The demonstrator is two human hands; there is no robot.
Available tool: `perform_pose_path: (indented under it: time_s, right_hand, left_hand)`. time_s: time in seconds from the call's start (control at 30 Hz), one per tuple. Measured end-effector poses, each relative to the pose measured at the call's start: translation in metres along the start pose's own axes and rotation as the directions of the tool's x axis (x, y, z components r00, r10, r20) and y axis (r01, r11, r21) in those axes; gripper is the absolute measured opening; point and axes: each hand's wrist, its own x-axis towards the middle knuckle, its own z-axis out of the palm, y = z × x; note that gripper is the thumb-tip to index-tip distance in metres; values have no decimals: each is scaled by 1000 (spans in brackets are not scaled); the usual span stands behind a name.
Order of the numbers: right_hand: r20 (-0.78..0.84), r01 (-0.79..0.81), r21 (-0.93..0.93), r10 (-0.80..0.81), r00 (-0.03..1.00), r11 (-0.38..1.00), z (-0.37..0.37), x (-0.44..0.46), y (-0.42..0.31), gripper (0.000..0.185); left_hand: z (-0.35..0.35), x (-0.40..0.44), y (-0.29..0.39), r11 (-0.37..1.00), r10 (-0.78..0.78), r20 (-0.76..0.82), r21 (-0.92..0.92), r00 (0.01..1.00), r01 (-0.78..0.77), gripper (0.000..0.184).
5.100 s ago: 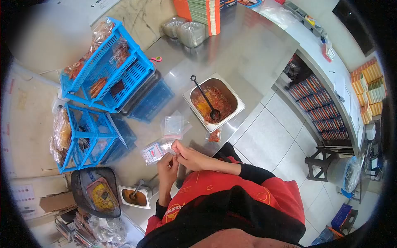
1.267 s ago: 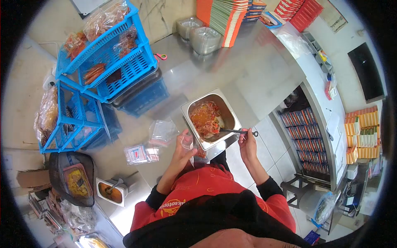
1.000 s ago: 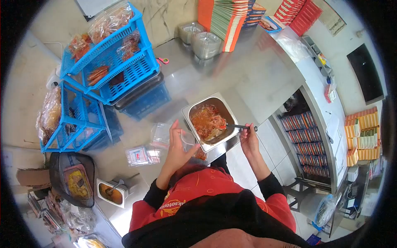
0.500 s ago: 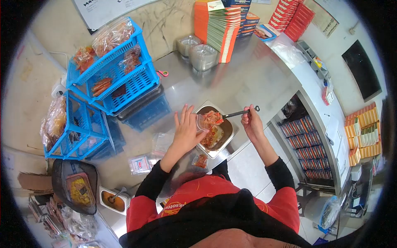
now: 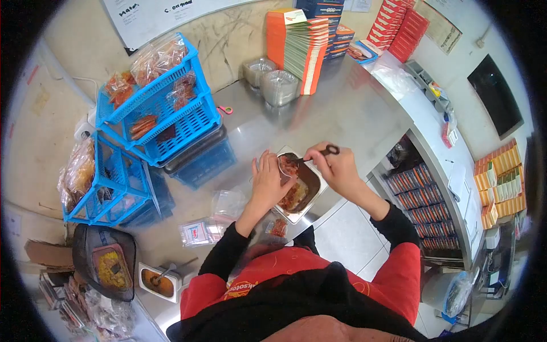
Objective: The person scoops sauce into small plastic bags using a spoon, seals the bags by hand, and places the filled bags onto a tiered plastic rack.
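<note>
A metal food pan (image 5: 315,200) stands at the counter's front edge with reddish, oily food (image 5: 293,196) in it. Over the pan's left side, my left hand (image 5: 270,181) is closed on a small clear plastic bag (image 5: 283,169), its mouth turned toward the right. My right hand (image 5: 336,169) grips the dark handle of a spoon (image 5: 330,150) from the right. The spoon's head is at the bag's mouth, among reddish food, and partly hidden. Just below the pan lies a small filled packet (image 5: 277,228) of similar food.
Flat clear bags (image 5: 228,204) and a printed packet (image 5: 195,233) lie left of my forearm. Blue baskets (image 5: 185,122) stand at the back left, clear plastic trays (image 5: 279,88) and folded cartons (image 5: 313,62) at the back. Another pan (image 5: 165,286) sits at lower left.
My right hand has moved left and closer to the pan, bringing the spoon's head further into the bag's mouth. My left hand stays in nearly the same place, still holding the bag.
</note>
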Motion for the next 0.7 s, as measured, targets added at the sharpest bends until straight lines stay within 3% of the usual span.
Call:
perform_pose_path:
  time_s: [0.17, 0.3, 0.37, 0.47, 0.7]
  right_hand:
    - [-21, 229, -50, -230, 973, 972, -2, -6, -14, 7]
    - [-75, 161, -28, -163, 984, 987, -5, -18, -13, 5]
    - [-9, 249, -55, -250, 968, 967, -4, -24, -10, 3]
    - [-74, 281, 19, -279, 958, 960, -7, -24, -12, 3]
    - [-64, 376, -36, -378, 924, 926, -8, -30, -15, 7]
  left_hand:
    - [1, 4, 2, 986, -53, -119, -161, 992, 33, 54]
    - [-5, 7, 9, 982, -78, -147, -181, 986, 50, 51]
    - [-6, 8, 8, 982, -70, -127, -185, 989, 46, 50]
    - [-4, 10, 8, 980, -85, -118, -190, 989, 61, 51]
    - [-6, 10, 13, 984, -90, -103, -164, 991, 73, 55]
